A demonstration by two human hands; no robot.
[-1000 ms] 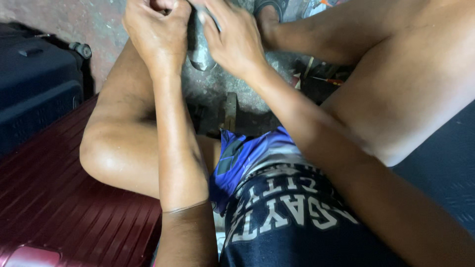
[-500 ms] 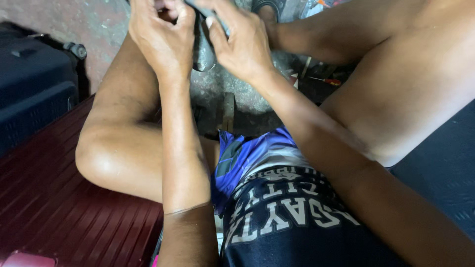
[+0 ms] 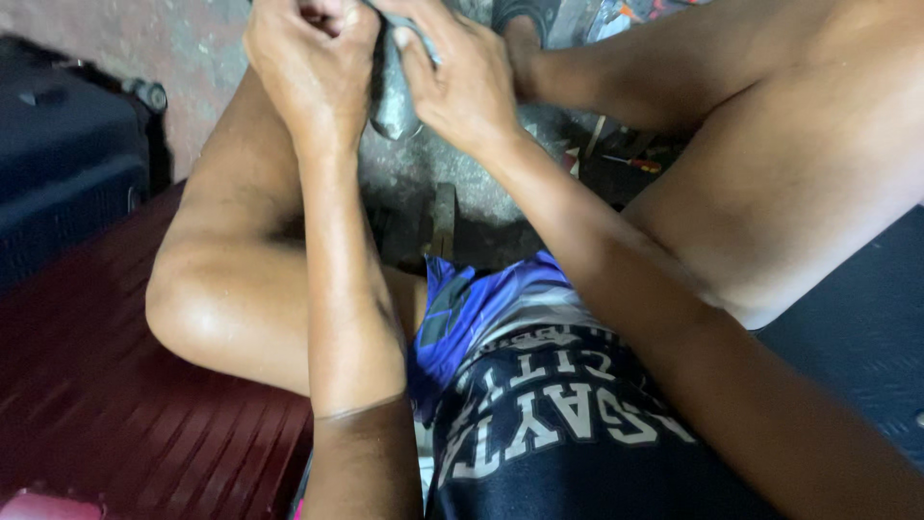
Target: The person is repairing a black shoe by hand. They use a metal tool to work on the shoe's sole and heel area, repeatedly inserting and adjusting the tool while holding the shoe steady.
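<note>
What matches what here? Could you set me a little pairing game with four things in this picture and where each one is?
Things:
1. grey metal piece
2. dark red ribbed suitcase
3. screwdriver
4. black suitcase

Places:
A. on the ground beside the right thigh
B. far left, above the red one
C. gripped between the left hand and right hand
D. lower left, under the bent knee

Pairs: 1-C, 2-D, 3-A, 4-B

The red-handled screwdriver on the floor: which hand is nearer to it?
Right. The right hand grips the grey metal piece up and left of the red-handled screwdriver; the left hand holds the same piece on its far side, farther away.
</note>
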